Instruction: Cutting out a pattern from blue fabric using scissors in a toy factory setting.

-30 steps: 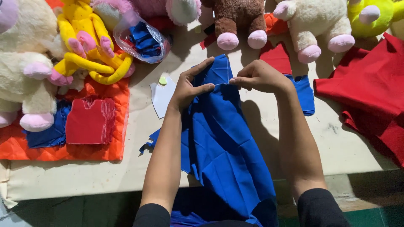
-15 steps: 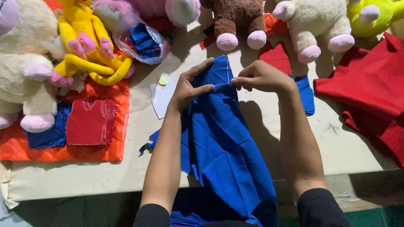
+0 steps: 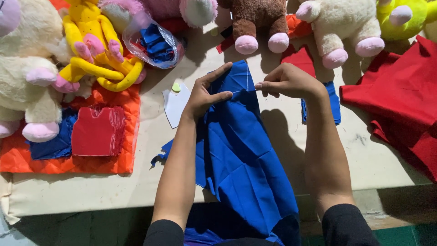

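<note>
I am holding a long piece of bright blue cloth (image 3: 241,150), creased and draping off the near edge of the table (image 3: 136,191). My left hand (image 3: 205,93) is pinching its far end, thumb and fingers closed on the cloth; my right hand (image 3: 287,82) is pinching the same edge just beside it. Six plush toys are lining the far side. Red fabric (image 3: 400,105) is lying at the right, an orange quilted piece (image 3: 114,132) at the left, on the cream tabletop.
</note>
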